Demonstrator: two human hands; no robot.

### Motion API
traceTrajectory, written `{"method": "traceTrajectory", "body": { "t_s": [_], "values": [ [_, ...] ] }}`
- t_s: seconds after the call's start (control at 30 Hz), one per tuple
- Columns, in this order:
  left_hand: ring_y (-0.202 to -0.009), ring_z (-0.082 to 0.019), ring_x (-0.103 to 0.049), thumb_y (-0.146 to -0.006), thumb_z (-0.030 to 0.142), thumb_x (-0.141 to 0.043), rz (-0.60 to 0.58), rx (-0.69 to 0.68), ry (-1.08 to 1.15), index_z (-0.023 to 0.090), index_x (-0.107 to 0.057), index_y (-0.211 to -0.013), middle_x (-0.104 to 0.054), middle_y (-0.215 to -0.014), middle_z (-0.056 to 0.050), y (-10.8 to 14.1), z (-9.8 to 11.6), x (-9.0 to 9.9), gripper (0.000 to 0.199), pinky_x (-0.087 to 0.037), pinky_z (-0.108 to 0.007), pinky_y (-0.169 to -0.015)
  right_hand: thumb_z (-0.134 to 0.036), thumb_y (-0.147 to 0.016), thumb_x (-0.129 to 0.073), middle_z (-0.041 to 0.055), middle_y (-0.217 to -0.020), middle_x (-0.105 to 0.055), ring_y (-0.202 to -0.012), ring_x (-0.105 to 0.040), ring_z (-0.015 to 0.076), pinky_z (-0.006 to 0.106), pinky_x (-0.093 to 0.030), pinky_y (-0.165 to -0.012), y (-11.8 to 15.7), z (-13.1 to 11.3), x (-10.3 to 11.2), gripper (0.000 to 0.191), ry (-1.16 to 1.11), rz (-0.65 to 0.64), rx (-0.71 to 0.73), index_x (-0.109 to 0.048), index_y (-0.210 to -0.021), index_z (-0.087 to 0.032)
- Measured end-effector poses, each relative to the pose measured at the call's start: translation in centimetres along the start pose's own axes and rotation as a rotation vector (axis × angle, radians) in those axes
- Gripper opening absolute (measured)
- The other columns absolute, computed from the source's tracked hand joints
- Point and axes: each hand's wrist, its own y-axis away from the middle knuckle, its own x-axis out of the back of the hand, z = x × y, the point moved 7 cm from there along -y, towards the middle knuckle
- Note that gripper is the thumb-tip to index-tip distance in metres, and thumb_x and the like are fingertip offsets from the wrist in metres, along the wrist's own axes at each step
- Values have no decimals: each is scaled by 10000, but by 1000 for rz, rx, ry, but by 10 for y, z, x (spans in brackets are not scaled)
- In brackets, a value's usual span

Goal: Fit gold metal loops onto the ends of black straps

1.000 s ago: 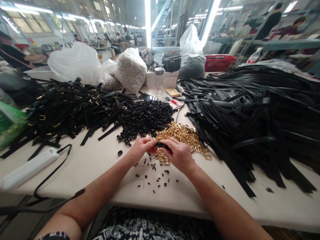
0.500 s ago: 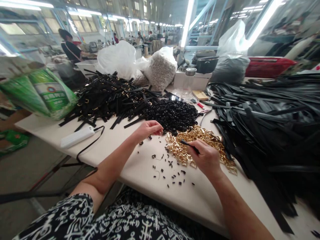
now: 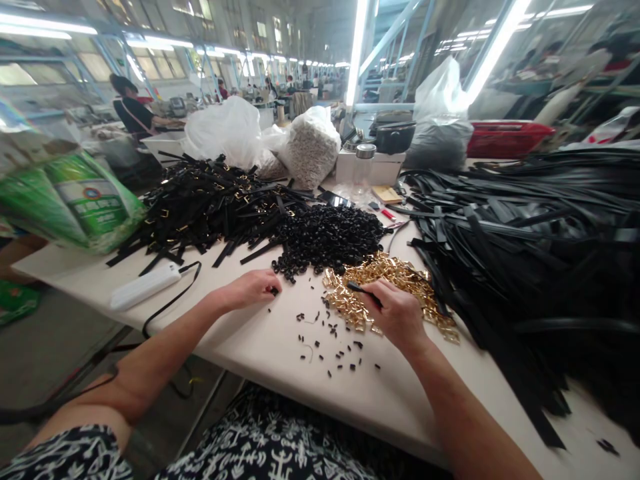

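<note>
Two hands apart: left hand [image 3: 256,287] curled around a black piece [image 3: 274,291], right hand [image 3: 399,313] closed on a strap [image 3: 361,289]

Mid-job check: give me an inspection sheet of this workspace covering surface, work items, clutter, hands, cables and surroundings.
Surface: pale tabletop, heaped toward the back.
Job's things: gold buckles in front of black loops; long straps at right, buckled straps at left.
Clutter: black bits scattered near the front; lidded jar and red basket farther back.
Hands: right hand grips a black strap; left hand has its fingertips at a small black piece, grip unclear.
Cables: black cord runs from a white block over the edge.
Surroundings: another person beyond, at left.
</note>
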Motion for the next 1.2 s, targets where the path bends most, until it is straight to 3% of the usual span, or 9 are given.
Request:
{"method": "traceTrajectory", "body": {
  "t_s": [0.1,0.2,0.4,0.53,0.7,0.9,1.2],
  "values": [
    [-594,-115,-506,-673,182,-678,41,58,43,189,-669,-661,-590,-640,10,-5,-3,2,17,-364,-206,-575,-285,-924,-544,4,-708,-633,-587,-577,117,241,-360,-544,1,1,-2,188,10,-10,-3,-650,-793,-201],
    [-516,-104,-518,-722,298,-683,54,164,261,179,-654,-691,-581,-572,21,-15,0,-7,127,-379,-198,-505,-279,-925,-544,0,-691,-616,-590,-572,116,237,-353,-546,2,0,-4,193,4,-13,0,-643,-781,-197],
    [-435,-73,-521,-754,398,-688,68,269,949,138,-663,-836,-597,-577,9,-56,33,-46,274,-384,-180,-421,-263,-932,-538,4,-701,-609,-607,-562,114,230,-365,-564,2,-3,-3,181,-51,6,-14,-648,-808,-191],
    [-485,-56,-546,-673,406,-789,91,289,1218,128,-645,-803,-620,-630,5,-77,52,-76,339,-422,-162,-471,-274,-942,-530,14,-736,-628,-639,-571,117,228,-388,-604,4,1,0,171,-72,34,-53,-652,-851,-199],
    [-519,-49,-557,-632,387,-833,115,299,1309,117,-638,-756,-613,-646,14,-83,57,-99,355,-454,-151,-509,-302,-958,-507,14,-717,-621,-622,-555,118,234,-365,-584,3,-1,1,217,-11,44,-56,-652,-831,-202],
    [-507,-69,-590,-620,413,-837,130,349,1343,124,-634,-762,-630,-644,9,-80,52,-104,381,-479,-153,-465,-315,-964,-491,4,-687,-601,-595,-529,111,246,-325,-553,2,-7,-5,267,76,-9,-16,-651,-785,-201],
    [-665,-69,-681,-707,128,-782,83,360,1558,121,-694,-898,-720,-826,-32,-78,54,-104,210,-553,-126,-638,-326,-962,-499,-5,-670,-589,-573,-518,102,238,-321,-550,3,-4,-6,277,64,-9,-34,-646,-763,-201]
  ]
}}
